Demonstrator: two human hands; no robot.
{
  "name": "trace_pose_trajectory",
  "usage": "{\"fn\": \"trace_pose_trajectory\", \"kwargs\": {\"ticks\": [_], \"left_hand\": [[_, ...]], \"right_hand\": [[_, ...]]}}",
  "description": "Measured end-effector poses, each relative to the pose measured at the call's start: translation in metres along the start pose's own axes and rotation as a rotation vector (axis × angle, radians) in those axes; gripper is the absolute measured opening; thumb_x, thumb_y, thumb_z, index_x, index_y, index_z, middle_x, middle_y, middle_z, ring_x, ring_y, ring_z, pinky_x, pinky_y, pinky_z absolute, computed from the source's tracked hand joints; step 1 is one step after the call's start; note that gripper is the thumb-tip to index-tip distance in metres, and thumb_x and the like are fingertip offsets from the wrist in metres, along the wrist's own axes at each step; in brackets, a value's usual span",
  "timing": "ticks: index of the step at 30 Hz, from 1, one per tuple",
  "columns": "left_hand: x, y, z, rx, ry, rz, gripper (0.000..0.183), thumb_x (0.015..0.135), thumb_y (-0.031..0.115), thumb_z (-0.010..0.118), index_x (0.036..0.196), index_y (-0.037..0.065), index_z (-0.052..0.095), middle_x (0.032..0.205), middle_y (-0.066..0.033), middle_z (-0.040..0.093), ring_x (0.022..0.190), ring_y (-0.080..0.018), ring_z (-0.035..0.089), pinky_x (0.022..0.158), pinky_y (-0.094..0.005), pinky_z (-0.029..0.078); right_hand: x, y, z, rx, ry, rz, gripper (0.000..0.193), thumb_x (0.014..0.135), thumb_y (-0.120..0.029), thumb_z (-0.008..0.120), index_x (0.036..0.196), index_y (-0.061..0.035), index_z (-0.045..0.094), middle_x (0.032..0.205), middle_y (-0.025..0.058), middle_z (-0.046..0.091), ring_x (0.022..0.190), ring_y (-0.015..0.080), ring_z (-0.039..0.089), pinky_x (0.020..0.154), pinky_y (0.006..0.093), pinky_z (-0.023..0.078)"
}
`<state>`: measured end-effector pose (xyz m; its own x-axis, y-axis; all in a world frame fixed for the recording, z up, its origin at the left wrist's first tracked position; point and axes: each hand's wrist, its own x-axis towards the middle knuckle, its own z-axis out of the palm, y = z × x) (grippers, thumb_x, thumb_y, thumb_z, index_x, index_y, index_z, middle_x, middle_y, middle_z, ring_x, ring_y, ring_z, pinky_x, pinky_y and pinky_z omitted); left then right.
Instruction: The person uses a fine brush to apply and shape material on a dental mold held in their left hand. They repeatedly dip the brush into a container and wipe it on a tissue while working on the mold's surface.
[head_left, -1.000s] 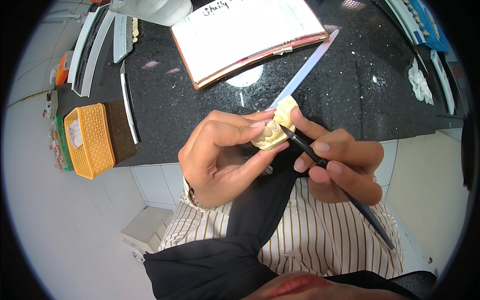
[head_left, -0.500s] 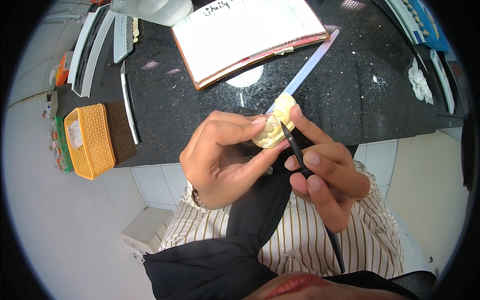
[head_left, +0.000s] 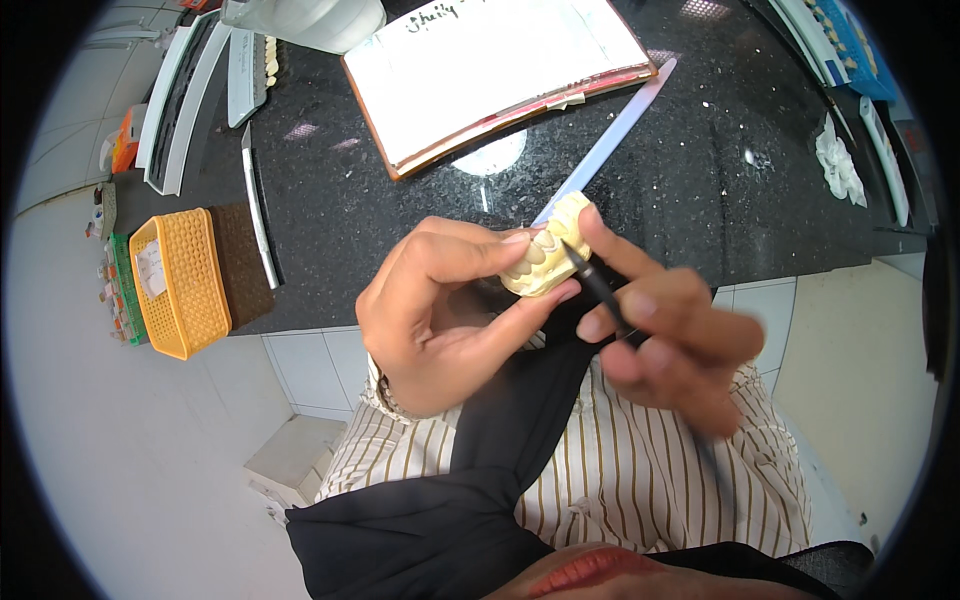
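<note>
A pale yellow dental cast with a row of teeth is pinched between the thumb and fingers of my left hand, just above the counter's near edge. My right hand, partly smeared by motion, grips a slim black pointed tool; whether it is a brush or a pencil I cannot tell. The tool's dark tip meets the tooth side of the cast, or lies just in front of it. One raised right finger rests at the cast's far right end. The tool's rear end trails down, blurred, over the striped clothing.
On the speckled black counter lie an open notebook, a pale blue strip, a slim knife and crumpled tissue. A yellow basket stands at the left edge; a translucent container stands behind.
My right hand has shifted slightly right, and the tool's rear end has swung right. The tip stays by the cast. My left hand and the cast have barely moved.
</note>
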<state>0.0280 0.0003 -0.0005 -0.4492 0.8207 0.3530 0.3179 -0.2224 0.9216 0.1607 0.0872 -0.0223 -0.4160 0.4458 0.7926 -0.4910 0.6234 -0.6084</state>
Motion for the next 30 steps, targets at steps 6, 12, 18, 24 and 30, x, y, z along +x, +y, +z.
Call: {"fn": "trace_pose_trajectory", "kwargs": {"ticks": [6,12,18,24,30], "left_hand": [[0.011,0.002,-0.013,-0.113,-0.242,-0.069,0.043,0.064,-0.010,0.075,0.098,-0.002,0.050,0.092,-0.0116,0.054,0.087,-0.0193,0.060,0.078,-0.0289,0.051],[0.011,0.000,-0.015,-0.167,-0.276,-0.086,0.041,0.065,-0.011,0.074,0.098,-0.002,0.050,0.091,-0.0127,0.054,0.096,-0.0278,0.061,0.085,-0.0363,0.051],[0.011,-0.001,-0.016,-0.157,-0.284,-0.077,0.040,0.065,-0.010,0.074,0.097,-0.002,0.051,0.091,-0.0123,0.055,0.095,-0.0283,0.061,0.088,-0.0396,0.051],[0.012,0.000,-0.016,-0.160,-0.284,-0.068,0.040,0.065,-0.010,0.075,0.096,-0.002,0.051,0.090,-0.0121,0.055,0.094,-0.0264,0.061,0.088,-0.0400,0.050],[0.011,-0.003,-0.015,-0.157,-0.269,-0.048,0.040,0.064,-0.008,0.076,0.095,-0.003,0.052,0.089,-0.0119,0.055,0.094,-0.0257,0.061,0.087,-0.0395,0.051]], "right_hand": [[0.010,0.005,-0.006,0.447,0.308,0.410,0.014,0.091,-0.012,0.051,0.096,-0.0034,0.041,0.088,0.0075,0.046,0.055,0.0065,0.051,0.093,0.0516,0.046],[0.011,0.007,-0.012,0.538,0.225,0.528,0.016,0.090,-0.012,0.054,0.090,-0.0050,0.040,0.082,0.0052,0.047,0.048,0.0059,0.049,0.094,0.0473,0.046],[0.011,0.007,-0.012,0.510,0.206,0.530,0.015,0.090,-0.011,0.054,0.090,-0.0055,0.040,0.082,0.0053,0.047,0.048,0.0056,0.048,0.094,0.0469,0.045],[0.010,0.009,-0.012,0.486,0.193,0.514,0.014,0.091,-0.012,0.053,0.092,-0.0059,0.040,0.084,0.0053,0.047,0.048,0.0045,0.048,0.095,0.0476,0.045],[0.009,0.006,-0.011,0.522,0.226,0.520,0.014,0.091,-0.013,0.052,0.092,-0.0063,0.040,0.084,0.0052,0.047,0.049,0.0050,0.048,0.095,0.0496,0.044]]}}
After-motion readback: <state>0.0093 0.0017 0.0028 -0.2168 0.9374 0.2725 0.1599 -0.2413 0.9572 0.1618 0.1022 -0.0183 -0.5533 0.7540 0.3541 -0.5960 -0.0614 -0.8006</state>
